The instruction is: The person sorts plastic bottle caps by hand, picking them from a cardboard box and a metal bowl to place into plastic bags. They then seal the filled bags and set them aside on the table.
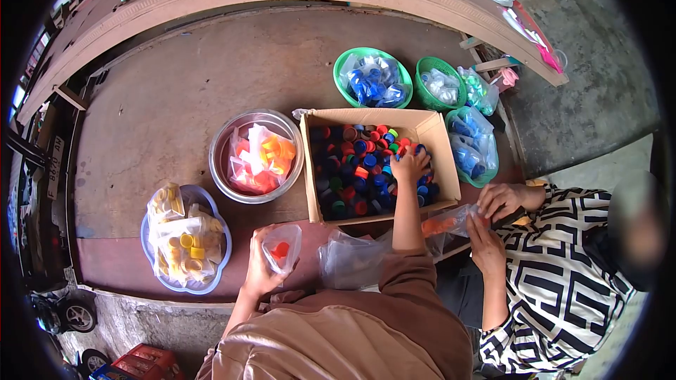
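Observation:
Many bottle caps in red, blue, green and brown fill an open cardboard box (310, 186) on the table. My right hand (410, 164) reaches into the box at its right side, with its fingers among the caps; whether it grips one I cannot make out. To the left of the box, near the table's front edge, my left hand (262, 267) holds a clear plastic bag (289, 257) open at the top, with red caps (281, 249) inside. Flat clear bags (348, 260) lie between my arms in front of the box.
Left of the box stand a metal bowl (220, 184) of bagged orange caps and a pale blue basin (146, 241) of bagged yellow caps. Green baskets (339, 63) hold more bags behind and right. A co-worker (556, 267) at the right handles a bag of orange-red caps.

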The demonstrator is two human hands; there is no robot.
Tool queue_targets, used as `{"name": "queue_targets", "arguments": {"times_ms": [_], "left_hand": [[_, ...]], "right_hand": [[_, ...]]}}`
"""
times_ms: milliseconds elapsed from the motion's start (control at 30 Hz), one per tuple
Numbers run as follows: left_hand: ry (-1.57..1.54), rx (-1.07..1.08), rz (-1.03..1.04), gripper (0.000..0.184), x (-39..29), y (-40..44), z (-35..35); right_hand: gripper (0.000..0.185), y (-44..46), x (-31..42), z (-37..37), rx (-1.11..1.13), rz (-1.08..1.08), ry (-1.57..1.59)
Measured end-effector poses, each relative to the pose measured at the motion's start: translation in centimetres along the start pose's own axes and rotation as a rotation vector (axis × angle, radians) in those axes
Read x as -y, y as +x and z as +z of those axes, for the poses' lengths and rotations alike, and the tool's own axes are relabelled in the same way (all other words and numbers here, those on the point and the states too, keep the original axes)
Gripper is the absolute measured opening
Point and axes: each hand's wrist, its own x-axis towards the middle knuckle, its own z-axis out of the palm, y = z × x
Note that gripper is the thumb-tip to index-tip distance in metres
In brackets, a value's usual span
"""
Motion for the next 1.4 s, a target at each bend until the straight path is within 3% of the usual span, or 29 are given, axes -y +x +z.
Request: {"name": "queue_targets", "arguments": {"times_ms": [67,100,233,333,433,533,600,767,1033,1133,1200,1233,1267,1300,1367,1400], "left_hand": [[-0.056,-0.010,-0.037,0.078,-0.1,-0.1,0.1],[-0.084,-0.014,-0.054,0.077,-0.2,-0.1,0.1],[-0.006,0.019,0.013,0.080,0.3,0.1,-0.1],[-0.003,0.025,0.009,0.080,0.4,0.1,0.1],[0.012,0.041,0.004,0.079,0.2,0.2,-0.1],[0.019,0.041,0.009,0.079,0.3,0.2,-0.4],[0.038,0.026,0.005,0.079,0.2,0.2,-0.6],[0.050,0.025,-0.012,0.080,0.2,0.3,-0.9],[0.027,0.004,-0.001,0.081,0.2,0.0,-1.1],[0.013,0.003,-0.011,0.080,-0.2,-0.3,-1.2],[-0.035,-0.006,-0.034,0.078,-0.2,-0.5,-1.0],[-0.026,-0.006,-0.052,0.078,-0.4,-0.5,-0.9],[-0.017,-0.004,-0.071,0.079,-0.7,-0.4,-0.9],[-0.007,0.000,-0.091,0.079,-0.8,-0.4,-0.8],[0.008,0.005,-0.079,0.080,-1.2,-0.2,-0.7],[0.014,0.008,-0.072,0.080,-1.3,-0.2,-0.6]], "right_hand": [[0.060,0.2,-0.6,0.3,0.188,0.239,0.084],[0.070,0.5,-0.5,-0.1,0.337,0.212,0.101],[0.065,-1.6,1.1,-0.4,0.297,-0.162,-0.082],[0.049,-3.2,3.2,-2.1,0.276,-0.241,-0.183],[0.046,-2.9,4.3,-2.1,0.398,-0.307,-0.193],[0.050,0.2,3.8,-1.7,0.241,-0.163,-0.016],[0.032,2.6,2.8,-0.4,0.022,-0.159,0.018],[0.019,5.3,1.5,1.8,0.090,-0.143,-0.149],[0.021,4.2,2.3,0.3,0.091,-0.086,-0.179],[0.021,3.5,2.5,-0.7,0.006,-0.081,0.089],[0.024,1.9,2.8,-1.3,-0.054,-0.263,0.577],[0.017,-1.8,4.8,-5.0,-0.001,-0.333,0.853],[0.009,-4.0,5.3,-5.2,0.243,-0.350,1.184],[0.004,-7.6,6.8,-8.1,0.381,-0.453,1.312],[0.005,-12.7,8.4,-12.0,0.463,-0.892,1.146],[0.007,-14.9,9.3,-14.1,0.606,-0.940,1.115]]}}
